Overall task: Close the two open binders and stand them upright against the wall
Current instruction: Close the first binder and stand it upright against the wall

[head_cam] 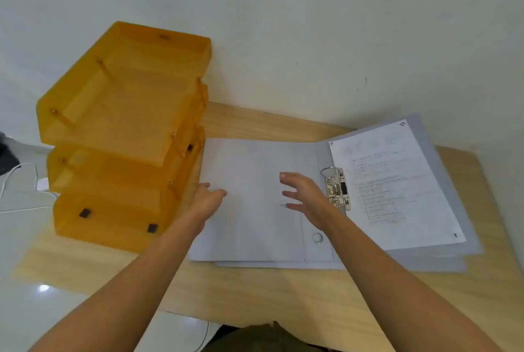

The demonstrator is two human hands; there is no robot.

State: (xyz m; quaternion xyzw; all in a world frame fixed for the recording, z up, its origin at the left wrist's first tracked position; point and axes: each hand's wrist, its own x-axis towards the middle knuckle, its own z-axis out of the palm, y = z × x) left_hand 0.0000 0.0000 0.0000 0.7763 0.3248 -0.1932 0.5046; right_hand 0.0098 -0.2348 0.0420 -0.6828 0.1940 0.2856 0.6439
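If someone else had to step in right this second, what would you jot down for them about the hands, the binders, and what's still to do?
Left hand: open, empty, at the left edge of the top binder's cover.
Right hand: open, empty, fingers spread above the cover beside the ring clip.
Both binders lie open and flat on the desk, the lower binder showing beneath; printed page on the right; orange trays to the left.
Done: nothing yet.
Left: close both, stand them against the wall.

Probably office: letter trays [124, 136], binders [283, 204]
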